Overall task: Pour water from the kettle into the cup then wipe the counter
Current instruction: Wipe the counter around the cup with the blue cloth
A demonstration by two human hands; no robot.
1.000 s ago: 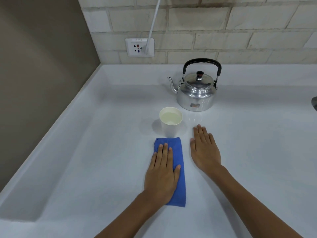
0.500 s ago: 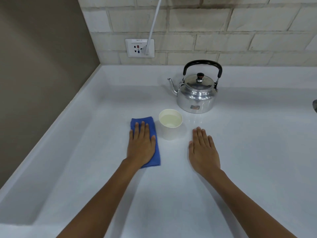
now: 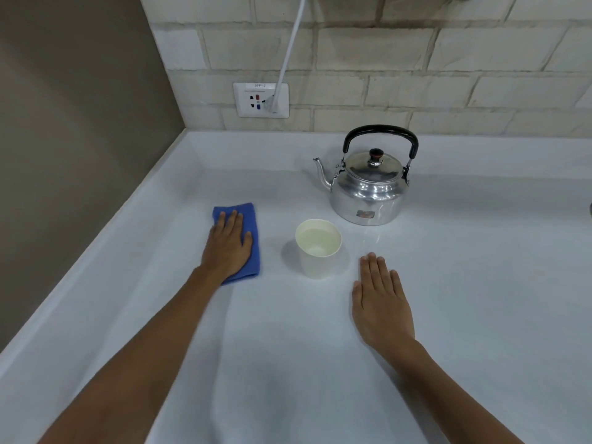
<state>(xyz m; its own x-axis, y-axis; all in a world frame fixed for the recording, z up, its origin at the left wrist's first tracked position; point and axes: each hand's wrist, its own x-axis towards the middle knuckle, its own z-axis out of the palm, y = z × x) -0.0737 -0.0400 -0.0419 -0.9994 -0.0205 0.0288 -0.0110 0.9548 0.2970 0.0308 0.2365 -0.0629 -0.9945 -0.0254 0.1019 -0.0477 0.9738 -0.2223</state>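
Note:
A shiny metal kettle (image 3: 368, 190) with a black handle stands upright on the white counter (image 3: 288, 363), spout pointing left. In front of it stands a white paper cup (image 3: 318, 248) holding water. Left of the cup, my left hand (image 3: 228, 245) presses flat on a folded blue cloth (image 3: 253, 254), covering most of it. My right hand (image 3: 381, 299) lies flat, palm down, on the counter just right of the cup, holding nothing.
A brick wall runs along the back with a white socket (image 3: 261, 100) and a white cable (image 3: 290, 49) plugged into it. A brown wall (image 3: 64, 123) bounds the counter on the left. A dark object (image 3: 590, 209) shows at the right edge.
My left hand has slid the blue cloth from in front of the cup forward and to the left, past the cup's left side. My right hand, the cup and the kettle have stayed put.

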